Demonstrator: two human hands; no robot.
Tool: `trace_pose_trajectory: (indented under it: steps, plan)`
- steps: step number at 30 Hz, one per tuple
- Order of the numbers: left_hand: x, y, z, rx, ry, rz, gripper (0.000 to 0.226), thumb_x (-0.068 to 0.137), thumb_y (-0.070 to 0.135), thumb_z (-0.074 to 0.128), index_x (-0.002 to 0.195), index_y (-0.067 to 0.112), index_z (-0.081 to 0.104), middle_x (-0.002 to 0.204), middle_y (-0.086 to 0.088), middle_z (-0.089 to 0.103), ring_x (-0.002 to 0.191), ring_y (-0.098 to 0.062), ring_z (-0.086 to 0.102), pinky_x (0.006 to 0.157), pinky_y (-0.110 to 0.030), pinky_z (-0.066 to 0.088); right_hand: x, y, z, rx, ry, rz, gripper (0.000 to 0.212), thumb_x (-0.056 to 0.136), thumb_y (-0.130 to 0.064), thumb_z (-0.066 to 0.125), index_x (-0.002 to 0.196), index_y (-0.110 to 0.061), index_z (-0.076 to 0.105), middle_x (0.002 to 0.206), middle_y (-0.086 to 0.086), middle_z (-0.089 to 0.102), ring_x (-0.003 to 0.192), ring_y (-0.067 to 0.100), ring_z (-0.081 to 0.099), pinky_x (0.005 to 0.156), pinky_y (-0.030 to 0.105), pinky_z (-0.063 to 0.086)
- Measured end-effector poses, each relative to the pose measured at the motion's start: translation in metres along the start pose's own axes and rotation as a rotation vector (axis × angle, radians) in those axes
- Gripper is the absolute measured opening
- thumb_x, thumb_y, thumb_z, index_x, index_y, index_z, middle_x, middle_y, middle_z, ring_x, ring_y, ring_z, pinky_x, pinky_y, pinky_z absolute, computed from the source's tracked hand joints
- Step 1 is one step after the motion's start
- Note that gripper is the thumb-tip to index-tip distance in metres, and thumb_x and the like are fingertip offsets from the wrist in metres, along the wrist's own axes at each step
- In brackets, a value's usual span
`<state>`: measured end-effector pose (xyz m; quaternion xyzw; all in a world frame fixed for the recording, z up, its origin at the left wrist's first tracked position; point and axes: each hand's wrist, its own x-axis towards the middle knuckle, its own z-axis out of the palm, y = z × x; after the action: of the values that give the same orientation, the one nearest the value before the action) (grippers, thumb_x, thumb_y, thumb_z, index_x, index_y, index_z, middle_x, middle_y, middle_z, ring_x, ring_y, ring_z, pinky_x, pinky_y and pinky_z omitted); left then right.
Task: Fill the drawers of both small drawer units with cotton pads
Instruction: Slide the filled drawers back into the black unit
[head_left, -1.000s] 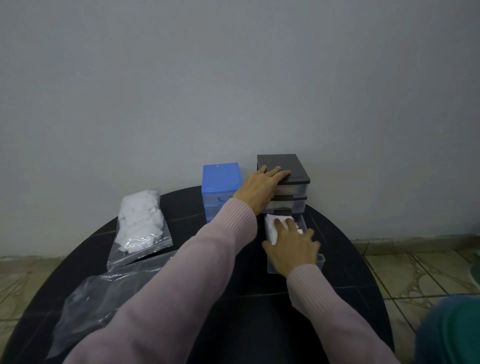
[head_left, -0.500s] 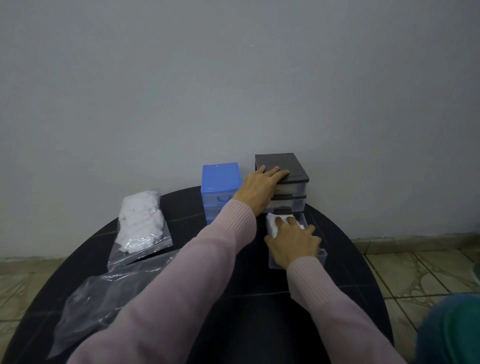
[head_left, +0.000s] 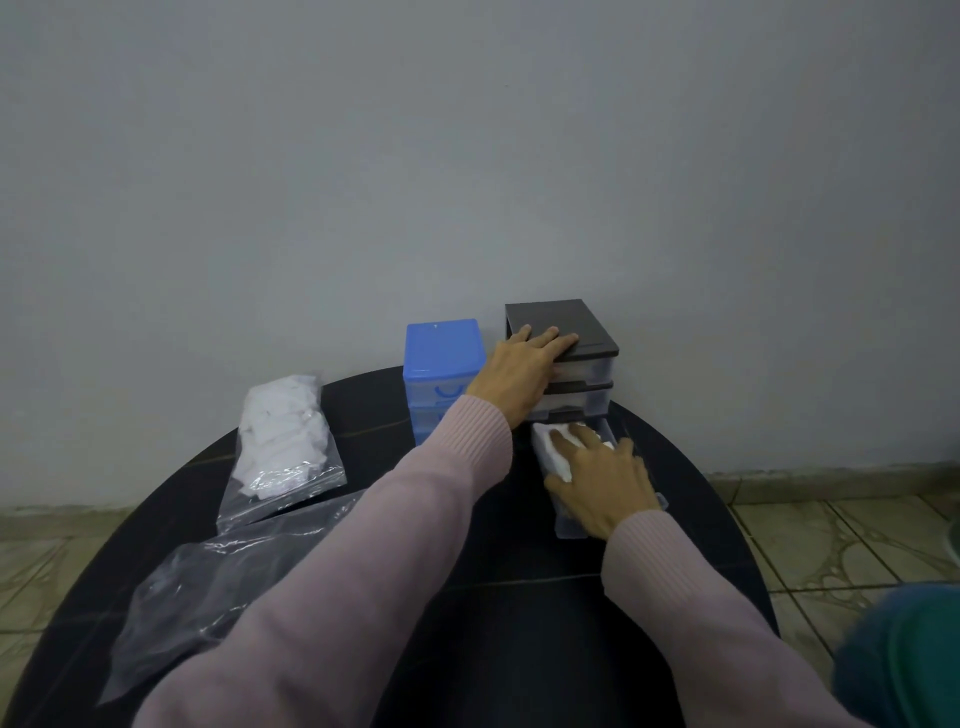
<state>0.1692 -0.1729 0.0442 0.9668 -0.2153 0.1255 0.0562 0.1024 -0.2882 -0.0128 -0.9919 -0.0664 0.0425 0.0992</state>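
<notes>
Over on the left of the round black table (head_left: 519, 649) lies an empty clear bag (head_left: 208, 592), flat and crumpled, and just behind it a second bag (head_left: 280, 447) still stuffed with white cotton pads. Both are well apart from the hands.

Further along, against the grey wall (head_left: 467, 156), stands the blue unit (head_left: 441, 374), its drawers closed as far as I can see. Right beside it is the dark unit (head_left: 566, 332) with clear drawers. The left hand (head_left: 519, 374) lies on that unit, fingers straight and flat across the front edge of the top, palm down over the upper drawers; it holds nothing, only presses there.

Below it, the bottom drawer (head_left: 639, 462) is pulled out toward the person. White pads (head_left: 550, 452) fill the far left part of it. The right hand (head_left: 602, 483) lies on top, fingers spread and nearly straight, tips pressing on the pads, the heel of the hand near the drawer's front edge. It does not seem to grip anything.

At the far right, tiled floor (head_left: 831, 540), and a blurred teal shape (head_left: 914, 654) in the lower corner
</notes>
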Motion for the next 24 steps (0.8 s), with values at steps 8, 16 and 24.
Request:
trace_pose_trajectory:
  steps: [8, 16, 24]
  plan:
    - [-0.0024, 0.0030, -0.0019, -0.018, 0.003, -0.016, 0.051, 0.102, 0.015, 0.034, 0.149, 0.025, 0.020, 0.157, -0.001, 0.020, 0.143, -0.030, 0.017, 0.112, -0.039, 0.020, -0.0014, 0.0046, 0.0016, -0.051, -0.018, -0.017, 0.062, 0.094, -0.044, 0.042, 0.147, -0.030, 0.014, 0.156, -0.005, 0.012, 0.132, 0.039, 0.024, 0.109, 0.047, 0.025]
    - [-0.0028, 0.0028, -0.0022, -0.016, 0.013, -0.013, 0.051, 0.102, 0.014, 0.036, 0.149, 0.025, 0.021, 0.156, 0.000, 0.021, 0.143, -0.030, 0.019, 0.111, -0.038, 0.021, -0.0015, 0.0067, -0.0017, 0.022, 0.024, 0.004, 0.059, 0.094, -0.045, 0.043, 0.146, -0.031, 0.021, 0.154, -0.006, 0.019, 0.130, 0.036, 0.028, 0.108, 0.046, 0.026]
    - [-0.0034, 0.0038, -0.0016, -0.036, 0.035, -0.013, 0.050, 0.102, 0.013, 0.034, 0.148, 0.024, 0.023, 0.156, -0.001, 0.023, 0.143, -0.030, 0.020, 0.112, -0.038, 0.021, 0.0002, 0.0080, 0.0003, 0.062, 0.020, -0.007, 0.057, 0.094, -0.041, 0.043, 0.146, -0.030, 0.022, 0.154, -0.006, 0.019, 0.129, 0.038, 0.027, 0.108, 0.047, 0.025]
